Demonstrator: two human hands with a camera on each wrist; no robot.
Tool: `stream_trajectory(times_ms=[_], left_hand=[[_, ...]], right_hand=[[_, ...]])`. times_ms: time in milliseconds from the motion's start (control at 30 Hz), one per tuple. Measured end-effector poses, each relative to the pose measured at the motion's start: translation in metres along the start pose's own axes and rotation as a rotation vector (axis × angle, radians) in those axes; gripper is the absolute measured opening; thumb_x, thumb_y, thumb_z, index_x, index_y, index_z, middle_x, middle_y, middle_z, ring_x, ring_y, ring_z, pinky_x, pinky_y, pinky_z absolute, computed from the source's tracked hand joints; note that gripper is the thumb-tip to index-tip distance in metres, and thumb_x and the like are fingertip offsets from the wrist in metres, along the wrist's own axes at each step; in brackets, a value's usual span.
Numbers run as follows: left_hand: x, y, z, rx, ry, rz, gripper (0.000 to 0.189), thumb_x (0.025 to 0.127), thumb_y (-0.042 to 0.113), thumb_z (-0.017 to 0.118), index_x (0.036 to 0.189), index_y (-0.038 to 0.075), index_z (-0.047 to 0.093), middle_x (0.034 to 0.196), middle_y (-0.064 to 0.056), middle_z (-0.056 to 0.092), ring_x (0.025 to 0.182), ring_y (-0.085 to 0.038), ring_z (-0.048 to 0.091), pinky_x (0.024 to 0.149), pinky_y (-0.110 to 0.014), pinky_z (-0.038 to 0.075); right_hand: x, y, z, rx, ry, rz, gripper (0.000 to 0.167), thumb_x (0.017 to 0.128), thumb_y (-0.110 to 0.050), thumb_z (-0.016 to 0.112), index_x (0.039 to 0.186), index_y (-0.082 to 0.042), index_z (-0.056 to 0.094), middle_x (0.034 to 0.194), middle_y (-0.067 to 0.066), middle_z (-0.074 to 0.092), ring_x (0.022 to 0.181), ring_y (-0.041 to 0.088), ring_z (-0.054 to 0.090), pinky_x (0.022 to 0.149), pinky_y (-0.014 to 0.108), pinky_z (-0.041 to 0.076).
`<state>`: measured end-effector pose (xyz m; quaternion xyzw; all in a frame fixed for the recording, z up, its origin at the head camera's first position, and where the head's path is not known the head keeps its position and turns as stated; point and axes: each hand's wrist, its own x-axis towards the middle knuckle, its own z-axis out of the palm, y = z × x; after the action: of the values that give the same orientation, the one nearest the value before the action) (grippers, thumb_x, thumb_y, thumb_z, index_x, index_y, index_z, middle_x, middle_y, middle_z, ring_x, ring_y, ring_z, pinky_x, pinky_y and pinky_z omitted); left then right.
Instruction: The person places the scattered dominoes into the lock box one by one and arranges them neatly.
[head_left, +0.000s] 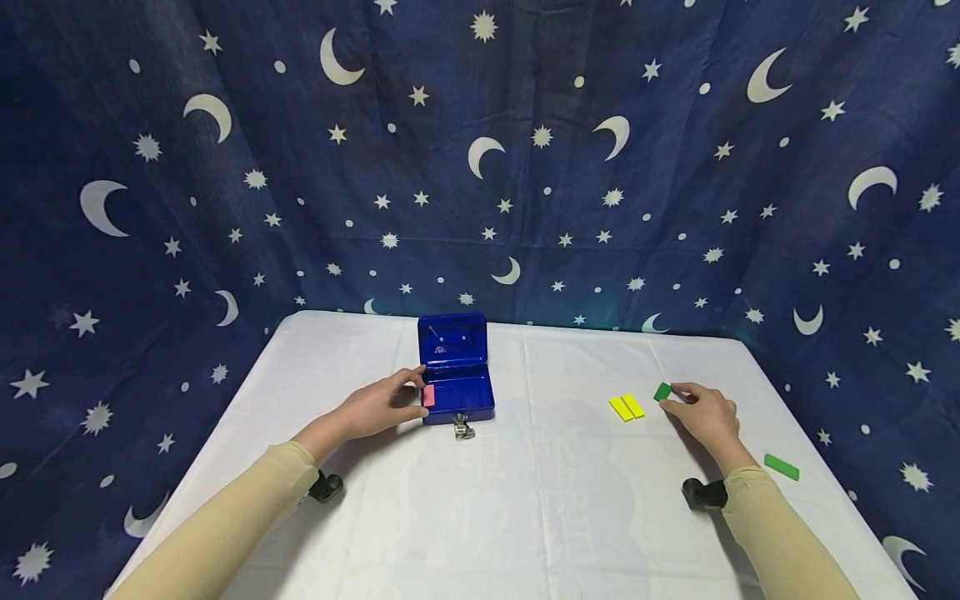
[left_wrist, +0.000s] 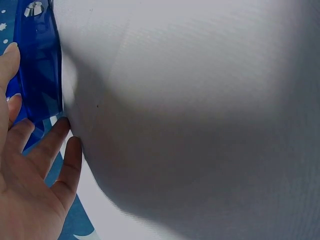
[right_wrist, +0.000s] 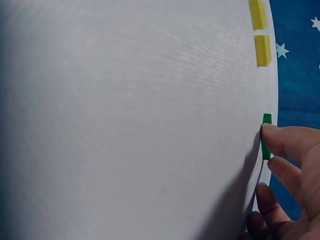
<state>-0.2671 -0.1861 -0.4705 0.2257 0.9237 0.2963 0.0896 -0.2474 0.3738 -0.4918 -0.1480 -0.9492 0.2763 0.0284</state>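
Note:
A blue metal cash box stands with its lid tipped back and its latch hanging at the front. My left hand holds its left end, thumb at the front corner and fingers toward the hinge side. In the left wrist view the thumb and fingers lie either side of the box. Inside the box, against the left wall, is a pink block. My right hand pinches a green block between thumb and fingers, close over the table; the right wrist view shows this block edge-on.
Two yellow blocks lie side by side, left of the right hand. Another green block lies near the table's right edge, beside the right forearm. The white-covered table meets a dark blue curtain with moons and stars.

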Motion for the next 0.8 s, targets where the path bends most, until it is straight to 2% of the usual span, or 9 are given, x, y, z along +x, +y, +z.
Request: stream_trajectory(times_ms=[233,800], left_hand=[[0.0005,-0.0009,0.0002,0.008,0.002,0.002,0.048,0.094,0.054,0.068,0.127,0.022,0.054,0.162,0.005,0.036,0.135,-0.022,0.053,0.106,-0.054,0.041],[0.0005,-0.0010,0.0010,0.013,0.009,0.003,0.047,0.093,0.053,0.069,0.126,0.022,0.054,0.161,0.004,0.038,0.135,-0.022,0.053,0.106,-0.053,0.042]], right_hand=[[0.0012,0.0038,-0.0031,0.031,-0.037,0.001,0.063,0.092,-0.038,0.072,0.141,-0.003,0.054,0.130,0.032,0.053,0.116,0.051,0.037,0.090,0.065,0.030],[0.0007,0.0040,-0.0038,0.067,-0.053,0.004,0.067,0.092,-0.041,0.073,0.143,-0.003,0.054,0.136,0.032,0.053,0.119,0.050,0.035,0.092,0.065,0.028]])
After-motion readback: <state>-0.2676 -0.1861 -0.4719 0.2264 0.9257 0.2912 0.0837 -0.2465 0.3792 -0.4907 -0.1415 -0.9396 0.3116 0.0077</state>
